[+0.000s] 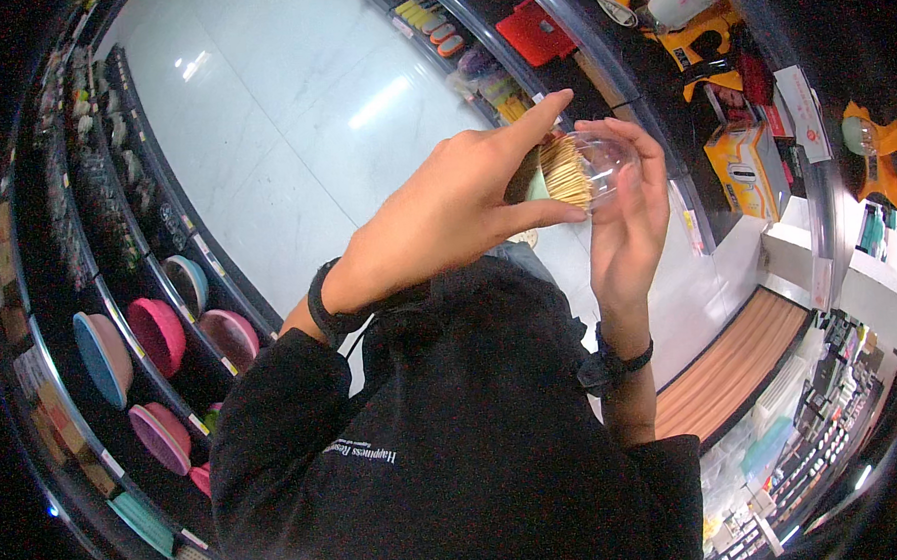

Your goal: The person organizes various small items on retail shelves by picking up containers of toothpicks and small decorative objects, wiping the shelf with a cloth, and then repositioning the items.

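Observation:
A clear rounded plastic container point(605, 153) holding wooden toothpicks point(565, 171) lies tilted on its side in front of my chest. My left hand point(445, 194) grips the toothpick end from the left. Its thumb runs along the lower side, and a finger extends past the upper side. On the right, my right hand point(627, 235) curls its fingers and thumb around the transparent domed end. The left hand covers the container's far left part. Whether the dome is a separate lid, I cannot tell.
Shelves on my left carry plastic basins point(156, 334) and small packaged goods. Shelving on my right holds a red case point(534, 32), yellow-orange tools point(708, 40) and a boxed product point(748, 169). Pale floor tiles point(283, 107) run between them. A brown slatted panel point(737, 357) is at lower right.

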